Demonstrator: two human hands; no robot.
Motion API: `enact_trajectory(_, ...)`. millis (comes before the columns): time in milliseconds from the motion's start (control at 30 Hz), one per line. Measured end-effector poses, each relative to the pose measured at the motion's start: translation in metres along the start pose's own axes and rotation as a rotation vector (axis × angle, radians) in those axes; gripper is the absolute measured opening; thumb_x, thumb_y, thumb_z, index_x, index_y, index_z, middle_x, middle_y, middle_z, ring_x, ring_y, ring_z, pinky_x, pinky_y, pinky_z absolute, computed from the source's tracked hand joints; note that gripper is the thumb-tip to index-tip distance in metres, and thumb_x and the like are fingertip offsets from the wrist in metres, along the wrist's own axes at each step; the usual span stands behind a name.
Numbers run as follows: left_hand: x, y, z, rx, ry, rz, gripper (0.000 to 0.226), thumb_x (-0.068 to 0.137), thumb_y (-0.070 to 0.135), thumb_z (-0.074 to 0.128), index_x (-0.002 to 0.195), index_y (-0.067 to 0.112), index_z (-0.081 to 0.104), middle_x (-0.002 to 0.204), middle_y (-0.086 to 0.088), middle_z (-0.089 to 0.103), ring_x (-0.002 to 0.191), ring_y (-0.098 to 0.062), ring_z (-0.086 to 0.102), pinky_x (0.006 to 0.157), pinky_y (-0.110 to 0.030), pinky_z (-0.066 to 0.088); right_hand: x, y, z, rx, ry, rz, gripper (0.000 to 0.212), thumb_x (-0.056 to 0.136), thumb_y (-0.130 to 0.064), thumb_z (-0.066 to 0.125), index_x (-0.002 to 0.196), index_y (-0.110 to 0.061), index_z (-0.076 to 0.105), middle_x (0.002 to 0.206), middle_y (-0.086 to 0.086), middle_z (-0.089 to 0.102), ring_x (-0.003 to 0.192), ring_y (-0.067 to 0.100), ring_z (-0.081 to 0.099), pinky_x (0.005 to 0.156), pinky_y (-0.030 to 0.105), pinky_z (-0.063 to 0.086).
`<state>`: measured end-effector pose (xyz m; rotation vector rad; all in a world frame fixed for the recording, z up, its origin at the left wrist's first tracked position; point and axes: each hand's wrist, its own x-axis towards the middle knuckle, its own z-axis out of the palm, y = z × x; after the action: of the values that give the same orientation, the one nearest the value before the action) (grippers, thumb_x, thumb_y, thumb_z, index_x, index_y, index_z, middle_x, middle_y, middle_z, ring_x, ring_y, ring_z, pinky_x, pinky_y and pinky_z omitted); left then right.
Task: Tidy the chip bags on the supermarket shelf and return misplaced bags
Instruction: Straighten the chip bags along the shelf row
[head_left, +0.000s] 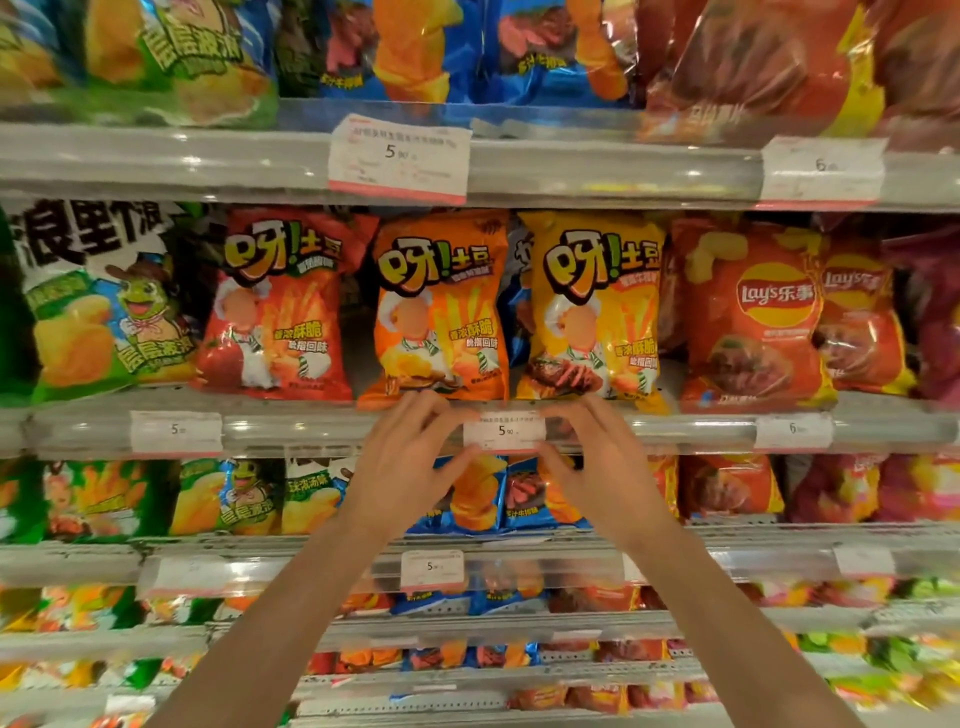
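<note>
On the glossy shelf rail (311, 431) | left hand (410, 457), right hand (587, 457) | both grips pinch flat paper price tag (504, 431)

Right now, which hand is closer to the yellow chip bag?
Right. The right hand sits below the yellow chip bag; the left hand is under the orange bag. Both pinch the price tag.

We are standing in a supermarket snack aisle, facing tiered metal shelves (156, 161) that are carrying rows of brightly printed chip bags (441, 312) standing face-out. A paper price tag (504, 432) is showing behind a clear strip on each shelf edge, and branded Lay's bags (753, 317) are filling the right-hand side, level under level.
</note>
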<state>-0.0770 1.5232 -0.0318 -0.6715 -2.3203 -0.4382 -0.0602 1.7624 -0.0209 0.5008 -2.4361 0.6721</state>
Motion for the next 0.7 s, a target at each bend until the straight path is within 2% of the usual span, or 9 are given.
enact_trajectory(167, 0.0, -0.001, 0.004, -0.021, 0.021, -0.012, 0.039, 0.093, 0.047, 0.059, 0.118, 0.019, 0.069, 0.097, 0.002, 0.057, 0.092, -0.019, 0.055, 0.076, -0.029, 0.049, 0.001, -0.007, -0.007, 0.049, -0.034, 0.059, 0.029, 0.092, -0.023, 0.074, 0.118, -0.014, 0.068, 0.104, 0.0, 0.06, 0.092, 0.014, 0.061, 0.084, 0.036, 0.056)
enact_trajectory(267, 0.001, -0.002, 0.004, -0.034, 0.015, -0.028, 0.037, 0.091, 0.045, 0.062, 0.118, 0.02, 0.069, 0.098, 0.003, 0.057, 0.093, -0.018, 0.055, 0.074, -0.028, 0.048, 0.019, -0.021, -0.026, 0.179, 0.038, 0.137, 0.022, 0.093, -0.026, 0.072, 0.113, -0.017, 0.068, 0.099, -0.005, 0.062, 0.086, 0.004, 0.059, 0.079, 0.027, 0.053)
enact_trajectory(333, 0.001, -0.001, 0.004, -0.039, 0.006, -0.043, 0.036, 0.091, 0.045, 0.063, 0.117, 0.022, 0.069, 0.097, 0.005, 0.056, 0.092, -0.016, 0.054, 0.075, -0.027, 0.047, 0.043, -0.036, -0.039, 0.277, 0.069, 0.175, 0.023, 0.095, -0.029, 0.069, 0.116, -0.019, 0.064, 0.1, -0.006, 0.065, 0.088, 0.005, 0.063, 0.078, 0.026, 0.055)
enact_trajectory(400, 0.002, -0.001, 0.003, -0.048, -0.005, -0.056, 0.036, 0.09, 0.045, 0.063, 0.117, 0.023, 0.069, 0.097, 0.007, 0.054, 0.092, -0.014, 0.052, 0.076, -0.025, 0.046, 0.075, -0.048, -0.044, 0.281, 0.012, 0.207, 0.036, 0.096, -0.034, 0.067, 0.128, -0.022, 0.057, 0.111, -0.004, 0.067, 0.093, 0.007, 0.065, 0.082, 0.027, 0.057)
enact_trajectory(467, 0.002, 0.0, 0.003, -0.057, -0.013, -0.067, 0.036, 0.089, 0.044, 0.066, 0.118, 0.022, 0.069, 0.097, 0.008, 0.054, 0.093, -0.013, 0.051, 0.076, -0.025, 0.046, 0.104, -0.058, -0.041, 0.266, -0.118, 0.239, 0.058, 0.095, -0.041, 0.067, 0.145, -0.024, 0.044, 0.13, 0.0, 0.063, 0.106, 0.012, 0.066, 0.091, 0.031, 0.056)
enact_trajectory(533, 0.002, -0.001, 0.004, -0.063, -0.009, -0.077, 0.036, 0.086, 0.041, 0.072, 0.117, 0.022, 0.069, 0.097, 0.007, 0.054, 0.092, -0.014, 0.052, 0.074, -0.028, 0.049, 0.127, -0.065, -0.034, 0.298, -0.256, 0.246, 0.078, 0.094, -0.045, 0.068, 0.157, -0.027, 0.026, 0.151, 0.001, 0.05, 0.13, 0.018, 0.056, 0.103, 0.03, 0.046)
enact_trajectory(567, 0.002, -0.001, 0.005, -0.065, -0.007, -0.08, 0.036, 0.086, 0.041, 0.073, 0.116, 0.022, 0.069, 0.097, 0.007, 0.055, 0.092, -0.014, 0.053, 0.073, -0.029, 0.05, 0.135, -0.068, -0.03, 0.341, -0.314, 0.253, 0.086, 0.093, -0.044, 0.07, 0.16, -0.027, 0.019, 0.156, -0.002, 0.043, 0.138, 0.017, 0.047, 0.104, 0.025, 0.04)
enact_trajectory(633, 0.002, -0.001, 0.004, -0.065, -0.01, -0.081, 0.036, 0.087, 0.043, 0.069, 0.116, 0.023, 0.068, 0.098, 0.008, 0.055, 0.093, -0.013, 0.053, 0.073, -0.029, 0.051, 0.147, -0.069, -0.02, 0.444, -0.391, 0.289, 0.098, 0.09, -0.039, 0.075, 0.163, -0.027, 0.01, 0.157, -0.006, 0.04, 0.142, 0.014, 0.041, 0.102, 0.021, 0.035)
enact_trajectory(700, 0.003, -0.001, 0.003, -0.062, -0.011, -0.081, 0.037, 0.087, 0.046, 0.064, 0.117, 0.024, 0.068, 0.098, 0.008, 0.054, 0.093, -0.012, 0.052, 0.073, -0.028, 0.05, 0.153, -0.065, -0.012, 0.529, -0.399, 0.335, 0.106, 0.085, -0.032, 0.082, 0.163, -0.029, 0.01, 0.156, -0.006, 0.042, 0.14, 0.014, 0.043, 0.104, 0.024, 0.039)
